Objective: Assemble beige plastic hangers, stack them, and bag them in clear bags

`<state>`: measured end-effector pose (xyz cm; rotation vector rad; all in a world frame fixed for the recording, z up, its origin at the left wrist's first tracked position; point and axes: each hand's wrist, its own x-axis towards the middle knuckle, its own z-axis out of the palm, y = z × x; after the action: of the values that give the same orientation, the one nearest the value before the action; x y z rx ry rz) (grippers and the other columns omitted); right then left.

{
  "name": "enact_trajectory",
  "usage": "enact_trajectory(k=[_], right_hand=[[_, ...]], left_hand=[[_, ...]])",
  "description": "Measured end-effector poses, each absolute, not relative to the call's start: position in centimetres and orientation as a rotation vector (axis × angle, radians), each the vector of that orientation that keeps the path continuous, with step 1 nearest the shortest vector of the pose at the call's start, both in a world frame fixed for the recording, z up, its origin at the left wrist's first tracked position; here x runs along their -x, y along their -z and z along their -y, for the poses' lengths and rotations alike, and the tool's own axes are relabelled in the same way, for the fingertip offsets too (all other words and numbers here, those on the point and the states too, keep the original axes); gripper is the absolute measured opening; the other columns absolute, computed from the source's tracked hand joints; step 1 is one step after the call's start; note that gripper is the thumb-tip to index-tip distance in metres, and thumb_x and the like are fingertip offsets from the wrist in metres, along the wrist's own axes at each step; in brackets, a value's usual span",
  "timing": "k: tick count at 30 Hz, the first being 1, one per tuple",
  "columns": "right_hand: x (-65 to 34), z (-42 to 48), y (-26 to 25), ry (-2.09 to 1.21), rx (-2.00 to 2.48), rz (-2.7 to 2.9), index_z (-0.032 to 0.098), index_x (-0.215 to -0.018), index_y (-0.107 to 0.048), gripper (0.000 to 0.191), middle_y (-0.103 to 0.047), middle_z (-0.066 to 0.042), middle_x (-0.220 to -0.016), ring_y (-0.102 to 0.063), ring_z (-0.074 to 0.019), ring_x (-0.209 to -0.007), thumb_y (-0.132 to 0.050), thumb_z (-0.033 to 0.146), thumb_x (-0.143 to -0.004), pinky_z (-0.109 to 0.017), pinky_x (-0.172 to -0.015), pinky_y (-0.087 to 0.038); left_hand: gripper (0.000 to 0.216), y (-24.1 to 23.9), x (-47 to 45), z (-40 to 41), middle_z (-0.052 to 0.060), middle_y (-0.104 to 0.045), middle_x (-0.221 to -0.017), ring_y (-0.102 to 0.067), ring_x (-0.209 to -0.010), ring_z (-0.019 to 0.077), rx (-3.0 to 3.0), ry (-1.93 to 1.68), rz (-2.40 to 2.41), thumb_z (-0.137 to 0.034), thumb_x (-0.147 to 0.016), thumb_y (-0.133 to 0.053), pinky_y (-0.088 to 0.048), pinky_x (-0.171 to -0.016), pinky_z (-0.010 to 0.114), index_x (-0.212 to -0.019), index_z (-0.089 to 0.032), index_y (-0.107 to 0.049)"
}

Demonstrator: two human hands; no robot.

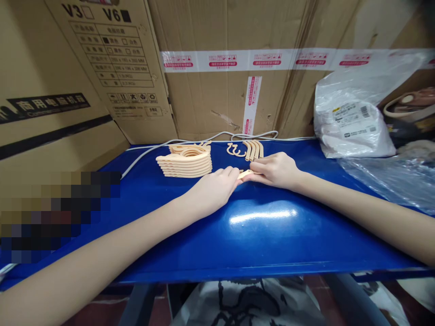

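Both your hands close on one small peach plastic piece [245, 173], low over the blue table [258, 235] near its middle. Your left hand [214, 188] curls onto its left end and your right hand [277, 170] pinches the right end. Just behind your right hand lie curved peach strips [254, 149] and a little hook [233, 149]. Behind your left hand is a stack of peach parts [186, 162]. A white cable [149, 151] runs before the cardboard boxes [210, 90].

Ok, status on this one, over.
Left hand, right hand: grip shut on small peach plastic piece at blue table. Stacked peach plastic hangers beside left hand. Nothing blocking.
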<state>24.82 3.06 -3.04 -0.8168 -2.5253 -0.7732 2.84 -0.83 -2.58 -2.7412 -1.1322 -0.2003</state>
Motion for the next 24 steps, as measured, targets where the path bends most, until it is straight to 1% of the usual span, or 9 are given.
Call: enact_trajectory(k=[3, 7, 13, 19, 24], right_hand=[[-24.67, -3.01, 3.00, 0.790, 0.801, 2.553, 0.017, -0.060, -0.055, 0.068, -0.054, -0.001, -0.053, -0.047, -0.0101, -0.046, -0.021, 0.062, -0.098, -0.026, -0.047, -0.020], [-24.49, -2.90, 3.05, 0.747, 0.813, 2.554, 0.017, -0.060, -0.055, 0.069, -0.054, -0.001, -0.053, -0.046, -0.0102, -0.046, -0.019, 0.063, -0.098, -0.026, -0.048, -0.019], [-24.40, -2.85, 3.42, 0.518, 0.895, 2.552, 0.017, -0.060, -0.054, 0.070, -0.053, -0.001, -0.052, -0.046, -0.0099, -0.047, -0.022, 0.068, -0.095, -0.025, -0.049, -0.020], [-24.15, -2.60, 3.27, 0.329, 0.971, 2.544, 0.018, -0.056, -0.048, 0.068, -0.047, 0.001, -0.049, -0.041, -0.0094, -0.046, -0.028, 0.073, -0.090, -0.025, -0.049, -0.020], [-23.94, -2.45, 3.24, 0.218, 1.023, 2.525, 0.018, -0.054, -0.043, 0.066, -0.042, 0.002, -0.048, -0.038, -0.0087, -0.045, -0.030, 0.073, -0.089, -0.025, -0.049, -0.019]], left_hand=[[0.028, 2.39, -2.79, 0.93, 0.007, -0.061, -0.097, -0.061, -0.087, 0.0221, 2.759, 0.145, 1.133, -0.029, -0.104, -0.028, -0.046, -0.072, 0.032, -0.101, -0.014, -0.051], [0.028, 2.45, -2.65, 0.82, 0.007, -0.061, -0.097, -0.061, -0.086, 0.0214, 2.774, 0.160, 1.128, -0.029, -0.104, -0.028, -0.046, -0.072, 0.032, -0.102, -0.013, -0.051], [0.026, 2.73, -2.35, 0.51, 0.007, -0.062, -0.100, -0.061, -0.091, 0.0212, 2.776, 0.191, 1.091, -0.029, -0.104, -0.030, -0.047, -0.077, 0.031, -0.105, -0.014, -0.052], [0.023, 2.33, -2.24, 0.77, 0.008, -0.064, -0.105, -0.063, -0.095, 0.0210, 2.812, 0.172, 1.124, -0.024, -0.103, -0.034, -0.049, -0.080, 0.032, -0.106, -0.013, -0.054], [0.027, 2.20, -2.27, 0.81, 0.012, -0.066, -0.115, -0.064, -0.104, 0.0238, 2.816, 0.178, 1.160, -0.027, -0.103, -0.035, -0.050, -0.087, 0.036, -0.113, -0.012, -0.055]])
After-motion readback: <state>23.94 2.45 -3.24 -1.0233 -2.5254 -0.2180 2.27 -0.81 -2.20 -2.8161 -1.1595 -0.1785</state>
